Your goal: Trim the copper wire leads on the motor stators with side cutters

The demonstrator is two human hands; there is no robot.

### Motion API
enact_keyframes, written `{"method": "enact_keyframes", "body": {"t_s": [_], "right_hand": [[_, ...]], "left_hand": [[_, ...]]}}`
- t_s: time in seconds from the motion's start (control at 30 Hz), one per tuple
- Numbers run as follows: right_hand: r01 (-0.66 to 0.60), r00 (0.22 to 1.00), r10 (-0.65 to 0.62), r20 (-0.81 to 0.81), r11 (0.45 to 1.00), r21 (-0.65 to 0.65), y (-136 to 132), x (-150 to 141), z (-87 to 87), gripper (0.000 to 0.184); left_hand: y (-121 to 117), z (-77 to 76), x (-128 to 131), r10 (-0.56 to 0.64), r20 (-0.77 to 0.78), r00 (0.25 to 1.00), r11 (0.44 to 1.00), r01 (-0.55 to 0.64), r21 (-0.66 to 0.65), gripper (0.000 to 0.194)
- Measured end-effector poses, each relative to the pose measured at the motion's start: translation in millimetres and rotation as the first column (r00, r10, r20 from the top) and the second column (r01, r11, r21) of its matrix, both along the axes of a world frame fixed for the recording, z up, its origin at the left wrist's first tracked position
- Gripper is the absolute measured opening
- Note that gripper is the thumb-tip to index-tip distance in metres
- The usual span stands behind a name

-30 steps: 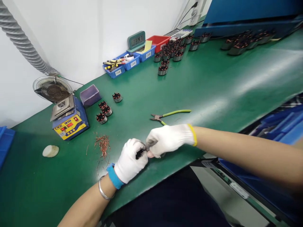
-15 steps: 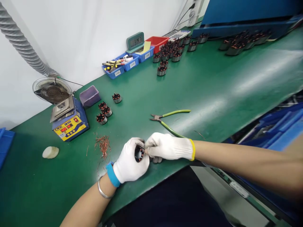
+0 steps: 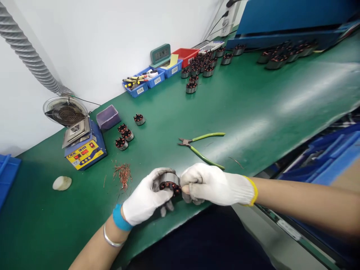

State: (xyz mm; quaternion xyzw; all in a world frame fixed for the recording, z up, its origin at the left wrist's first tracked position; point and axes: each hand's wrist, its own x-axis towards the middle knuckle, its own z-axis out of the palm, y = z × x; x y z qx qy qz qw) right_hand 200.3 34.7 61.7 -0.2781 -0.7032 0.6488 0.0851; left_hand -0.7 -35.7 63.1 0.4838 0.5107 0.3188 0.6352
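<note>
My left hand (image 3: 150, 200), in a white glove with a blue cuff, grips a motor stator (image 3: 170, 179) tilted on its side, its steel ring upward and its black, copper-wound face towards me. At the stator's right edge my right hand (image 3: 206, 183), gloved in white with a yellow cuff, is closed in a pinch with a bare thumb tip showing. Whatever lies between those fingers is too small to make out. Green-handled cutting pliers (image 3: 187, 142) lie spread on the table beyond my right hand. Left of my hands is a pile of copper wire bits (image 3: 123, 175).
Several stators (image 3: 127, 135) stand left of centre, and more stators (image 3: 201, 63) crowd the back. A blue and yellow heating unit (image 3: 86, 148), purple box (image 3: 108, 117), white round piece (image 3: 62, 183) and blue tool bins (image 3: 140, 89) line the left and rear of the green table (image 3: 247, 101).
The stator has turned in my left hand, so its steel side now shows. My right hand has shifted slightly right and down, still pinched at its edge. The view has moved a little.
</note>
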Motion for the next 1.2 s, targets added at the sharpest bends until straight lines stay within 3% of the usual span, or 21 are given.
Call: {"method": "enact_keyframes", "body": {"t_s": [0.07,0.1,0.17,0.23,0.27,0.3,0.33,0.4,0.43,0.47,0.5,0.57,0.63,0.7,0.77,0.8,0.9,1.0,1.07,1.1,1.2], "right_hand": [[0.050,0.997,-0.059,-0.050,0.986,-0.161,-1,0,0.4,0.023],[0.064,0.994,-0.082,-0.074,0.973,-0.221,-1,0,0.7,0.023],[0.058,0.990,-0.092,-0.103,0.954,-0.294,-2,1,2.4,0.024],[0.035,0.994,-0.067,-0.090,0.947,-0.318,-5,2,5.0,0.024],[0.028,0.996,-0.050,-0.068,0.954,-0.297,-5,3,6.3,0.024],[0.012,0.998,-0.025,-0.050,0.971,-0.240,-6,4,7.3,0.024],[-0.010,0.999,0.004,-0.043,0.991,-0.134,-7,4,7.9,0.023],[-0.039,0.995,0.056,-0.085,0.980,0.196,-6,5,8.2,0.022],[-0.034,0.990,0.081,-0.114,0.931,0.365,-6,5,8.0,0.022],[-0.020,0.985,0.101,-0.139,0.869,0.495,-5,5,7.7,0.022],[-0.011,0.983,0.112,-0.145,0.826,0.563,-4,5,7.5,0.022],[-0.046,0.990,0.107,-0.095,0.864,0.501,-3,4,7.4,0.022],[-0.077,0.996,0.085,-0.026,0.972,0.221,-2,4,7.4,0.021],[-0.023,1.000,0.024,0.011,0.996,-0.089,-3,3,6.9,0.022],[0.054,0.999,-0.053,0.009,0.964,-0.261,-3,3,5.4,0.024],[0.077,0.997,-0.081,-0.002,0.949,-0.305,-4,3,4.4,0.026],[0.078,0.995,-0.096,-0.034,0.933,-0.352,-5,3,2.4,0.029],[0.007,1.000,-0.013,-0.022,0.964,-0.265,-7,5,6.7,0.026],[-0.079,0.996,0.079,-0.042,0.997,0.006,-6,7,13.2,0.025],[-0.102,0.992,0.115,-0.056,0.974,0.205,-6,8,16.5,0.027],[-0.076,0.990,0.136,-0.042,0.753,0.654,-6,8,19.4,0.028]], "left_hand": [[-4,2.5,3,0.081,-0.035,0.996,0.954,-0.067,0.292,0.049],[-7,4.0,2,0.108,-0.098,0.989,0.879,-0.049,0.474,0.042],[-13,7.0,-1,0.140,-0.301,0.943,0.644,0.145,0.751,0.024],[-19,7.5,-6,0.151,-0.470,0.869,0.413,0.377,0.829,0.018],[-22,5.9,-8,0.145,-0.499,0.854,0.352,0.427,0.833,0.017],[-24,3.2,-9,0.153,-0.468,0.871,0.343,0.397,0.851,0.016],[-24,-0.4,-9,0.181,-0.384,0.906,0.401,0.288,0.870,0.020],[-20,-7.4,-6,0.289,-0.157,0.944,0.663,-0.079,0.745,0.044],[-17,-9.4,-3,0.284,-0.093,0.954,0.826,-0.194,0.529,0.056],[-12,-9.9,-1,0.171,-0.038,0.985,0.958,-0.157,0.240,0.065],[-9,-8.8,1,0.037,0.038,0.999,0.999,-0.036,-0.027,0.071],[-4,-2.4,4,-0.155,0.167,0.974,0.929,0.201,-0.311,0.068],[-6,6.4,6,-0.128,0.145,0.981,0.928,0.170,-0.332,0.053],[-12,14.3,8,0.007,0.070,0.998,0.981,0.006,-0.193,0.055],[-18,19.4,9,0.075,0.008,0.997,0.990,-0.075,0.122,0.067],[-21,20.6,9,0.064,-0.042,0.997,0.941,-0.047,0.336,0.068],[-23,18.8,6,-0.048,-0.246,0.968,0.598,0.225,0.769,0.055],[-22,11.1,1,-0.185,-0.343,0.921,0.392,0.389,0.834,0.043],[-22,5.0,1,-0.095,-0.361,0.928,0.374,0.369,0.851,0.051],[-23,2.2,2,-0.008,-0.362,0.932,0.418,0.332,0.846,0.065],[-22,-5.1,7,0.125,-0.392,0.911,0.661,0.219,0.718,0.091]]}}
